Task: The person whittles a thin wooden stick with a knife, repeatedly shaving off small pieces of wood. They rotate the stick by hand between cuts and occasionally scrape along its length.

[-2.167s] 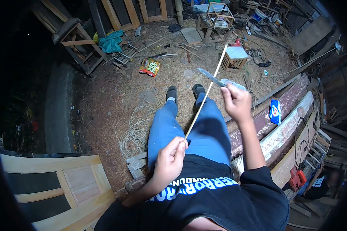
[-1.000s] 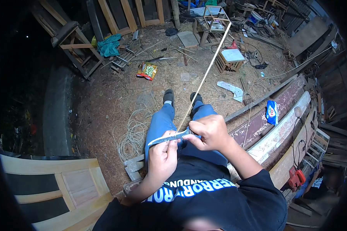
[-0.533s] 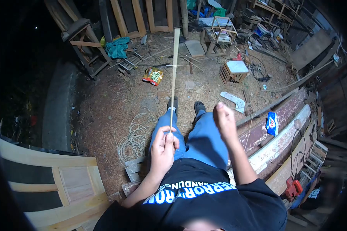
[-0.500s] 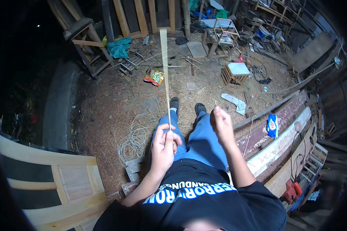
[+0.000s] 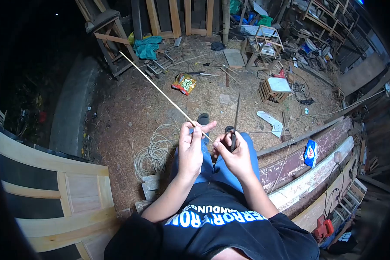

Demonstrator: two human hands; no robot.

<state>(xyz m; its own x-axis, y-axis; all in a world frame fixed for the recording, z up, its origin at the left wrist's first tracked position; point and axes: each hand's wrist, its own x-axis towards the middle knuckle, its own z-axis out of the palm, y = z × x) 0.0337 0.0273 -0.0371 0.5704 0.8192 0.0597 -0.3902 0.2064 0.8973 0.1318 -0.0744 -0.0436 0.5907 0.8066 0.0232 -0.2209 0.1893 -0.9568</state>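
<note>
A long, thin pale strip [image 5: 159, 89] slants from the upper left down to my hands. My left hand [image 5: 190, 147] pinches it near its lower end, with the index finger stretched out to the right. Close beside it, my right hand [image 5: 235, 151] is closed round the dark handle of a knife [image 5: 237, 113], whose narrow blade points up and away from me. The right fingertips are at the strip's lower end; whether they grip it is hard to tell. Both hands are above my lap.
Coiled cord [image 5: 151, 151] lies on the ground left of my legs. A pale wooden panel [image 5: 84, 197] stands at lower left. Long boards [image 5: 303, 173] with a blue packet [image 5: 310, 153] are at right. Ahead are a snack bag [image 5: 184, 84] and a slatted crate [image 5: 275, 89].
The strip has turned from upright to slanting left and now shows its narrow edge. My right hand has come down and left beside my left hand, and the knife is now visible.
</note>
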